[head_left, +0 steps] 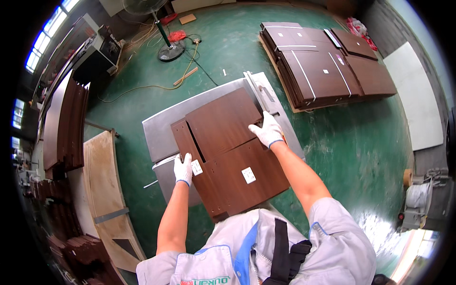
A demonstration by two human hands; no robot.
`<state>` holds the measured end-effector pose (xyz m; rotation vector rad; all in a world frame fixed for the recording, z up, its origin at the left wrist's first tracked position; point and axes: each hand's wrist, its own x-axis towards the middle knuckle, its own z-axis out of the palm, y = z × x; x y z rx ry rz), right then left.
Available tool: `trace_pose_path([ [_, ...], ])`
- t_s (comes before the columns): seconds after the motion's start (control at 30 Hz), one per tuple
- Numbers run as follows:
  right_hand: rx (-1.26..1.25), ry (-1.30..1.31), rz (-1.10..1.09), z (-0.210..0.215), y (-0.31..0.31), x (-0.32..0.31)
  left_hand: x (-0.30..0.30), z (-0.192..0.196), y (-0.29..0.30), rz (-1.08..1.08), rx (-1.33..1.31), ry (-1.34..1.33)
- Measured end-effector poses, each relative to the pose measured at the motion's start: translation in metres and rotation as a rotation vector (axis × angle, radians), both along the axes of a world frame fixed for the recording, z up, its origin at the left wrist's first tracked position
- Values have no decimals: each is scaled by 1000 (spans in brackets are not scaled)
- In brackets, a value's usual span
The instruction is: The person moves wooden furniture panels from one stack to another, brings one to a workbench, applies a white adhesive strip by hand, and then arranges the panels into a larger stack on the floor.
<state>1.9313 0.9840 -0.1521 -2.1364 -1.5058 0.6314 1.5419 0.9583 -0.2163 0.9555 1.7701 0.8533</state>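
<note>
Some brown boards (pixel 225 183) were over the grey sheet (pixel 159 130), with the left hand (pixel 183 169) and right hand (pixel 267 129) partly closed on their side edges, so an even hold on both sides seemed best to keep them flat and neat.

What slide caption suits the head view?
Gloved left hand and right hand at edges of brown panels above green floor.

Both arms stretched forward now: the gloved left hand (pixel 183 169) sits nearer, its thumb raised; the gloved right hand (pixel 269 129) farther out, thumb pointing left, right forearm (pixel 304 175) slanting.
</note>
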Motion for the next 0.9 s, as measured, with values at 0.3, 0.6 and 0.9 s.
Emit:
trace_pose_path([
  [0.3, -304, 271, 113, -20, 85, 12, 24, -24, 19, 76, -16, 89],
  [0.6, -329, 221, 160, -8, 85, 3, 17, -17, 23, 173, -27, -183],
  [0.9, -53, 241, -69, 15, -50, -4, -3, 4, -48, -4, -53, -37],
])
